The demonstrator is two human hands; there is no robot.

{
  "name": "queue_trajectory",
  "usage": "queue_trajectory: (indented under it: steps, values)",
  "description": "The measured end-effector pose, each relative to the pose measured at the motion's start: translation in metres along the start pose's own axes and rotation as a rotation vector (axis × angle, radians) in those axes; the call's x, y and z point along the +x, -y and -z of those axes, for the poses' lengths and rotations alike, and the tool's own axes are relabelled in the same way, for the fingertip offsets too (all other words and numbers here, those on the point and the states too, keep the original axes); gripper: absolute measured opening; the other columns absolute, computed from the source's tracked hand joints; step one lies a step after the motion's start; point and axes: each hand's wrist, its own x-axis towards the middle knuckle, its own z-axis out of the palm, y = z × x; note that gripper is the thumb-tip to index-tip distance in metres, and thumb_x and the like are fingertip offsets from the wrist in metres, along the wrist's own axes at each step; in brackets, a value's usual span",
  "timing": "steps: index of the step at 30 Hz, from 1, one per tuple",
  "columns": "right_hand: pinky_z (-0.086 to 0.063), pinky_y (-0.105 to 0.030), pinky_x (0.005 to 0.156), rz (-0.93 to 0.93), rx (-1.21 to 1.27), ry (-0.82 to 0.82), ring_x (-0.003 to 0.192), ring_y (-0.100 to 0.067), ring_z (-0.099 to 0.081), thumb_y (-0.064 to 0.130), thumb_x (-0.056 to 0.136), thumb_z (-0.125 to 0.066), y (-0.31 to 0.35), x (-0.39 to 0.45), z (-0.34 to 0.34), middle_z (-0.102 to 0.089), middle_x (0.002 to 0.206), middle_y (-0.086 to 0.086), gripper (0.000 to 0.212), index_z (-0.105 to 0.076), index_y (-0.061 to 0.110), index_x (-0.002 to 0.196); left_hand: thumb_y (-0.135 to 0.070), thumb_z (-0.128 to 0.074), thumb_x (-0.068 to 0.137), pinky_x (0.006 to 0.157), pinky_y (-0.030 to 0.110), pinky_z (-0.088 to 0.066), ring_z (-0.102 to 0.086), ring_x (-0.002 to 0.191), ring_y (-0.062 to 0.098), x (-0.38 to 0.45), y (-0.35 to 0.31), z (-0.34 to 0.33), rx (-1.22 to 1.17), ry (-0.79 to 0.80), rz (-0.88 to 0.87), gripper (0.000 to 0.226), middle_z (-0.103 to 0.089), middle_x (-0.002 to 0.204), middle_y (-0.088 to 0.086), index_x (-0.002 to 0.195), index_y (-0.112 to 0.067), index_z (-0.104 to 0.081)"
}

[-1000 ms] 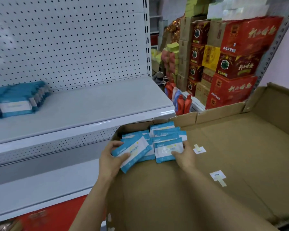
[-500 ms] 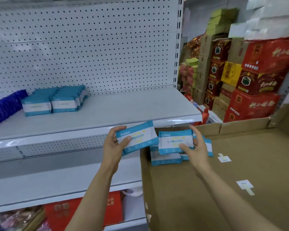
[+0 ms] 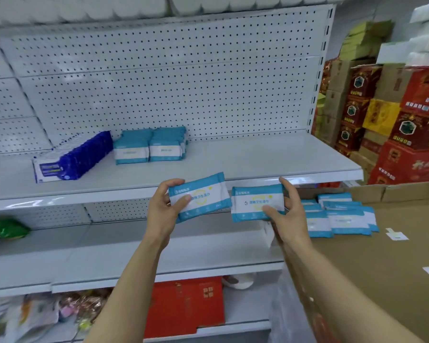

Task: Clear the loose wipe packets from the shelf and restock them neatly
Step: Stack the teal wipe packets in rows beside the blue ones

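My left hand (image 3: 162,206) grips a light blue and white wipe packet (image 3: 203,195), tilted, just in front of the white shelf's edge (image 3: 270,178). My right hand (image 3: 289,211) grips a second wipe packet (image 3: 255,203), held level beside the first. Several more loose packets (image 3: 339,216) lie on the flattened cardboard (image 3: 382,256) at the right. On the shelf at the back stand two neat rows of the same packets (image 3: 149,146).
A row of dark blue packs (image 3: 77,159) leans on the shelf left of the wipes. Red and brown cartons (image 3: 406,134) are stacked at the right. Lower shelves hold a red box (image 3: 186,305), snack bags and a green bag (image 3: 5,229).
Both hands have lifted a packet each off the cardboard pile and raised them to the shelf's front edge. The view has swung left and up toward the shelf.
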Motion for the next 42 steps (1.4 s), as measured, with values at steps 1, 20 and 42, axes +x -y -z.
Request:
queue_trajectory:
  steps: [1,20,42]
  values:
    - [-0.057,-0.022,0.076,-0.003,0.011,0.010,0.102,-0.011,-0.066,-0.008,0.082,-0.069,0.000,-0.004,-0.012,-0.065,0.118,-0.004,0.077,-0.041,0.033,0.142,-0.007,-0.072,0.087,0.063,0.032,-0.059,-0.072,0.082,0.015,0.000,0.000,0.011,0.003,-0.006,-0.002,0.032,-0.072,0.100,0.001,0.113,-0.023,-0.063]
    - [-0.056,-0.020,0.076,0.061,0.011,0.191,0.098,-0.003,-0.064,-0.009,0.083,-0.066,-0.010,0.070,-0.213,-0.063,0.116,-0.002,0.077,-0.040,0.035,0.141,-0.007,-0.071,0.088,0.054,0.025,-0.055,-0.072,0.077,0.011,0.108,0.018,0.161,0.080,-0.194,0.015,0.032,-0.069,0.105,0.004,0.114,-0.025,-0.063]
    - [-0.052,-0.019,0.067,0.059,-0.099,0.061,0.089,-0.014,-0.068,-0.009,0.077,-0.069,-0.049,0.184,-0.310,-0.068,0.102,-0.007,0.071,-0.045,0.038,0.125,-0.005,-0.073,0.085,0.068,0.026,-0.059,-0.063,0.098,0.012,0.304,0.066,0.220,0.372,0.013,-0.040,0.036,-0.061,0.116,-0.005,0.108,-0.031,-0.063]
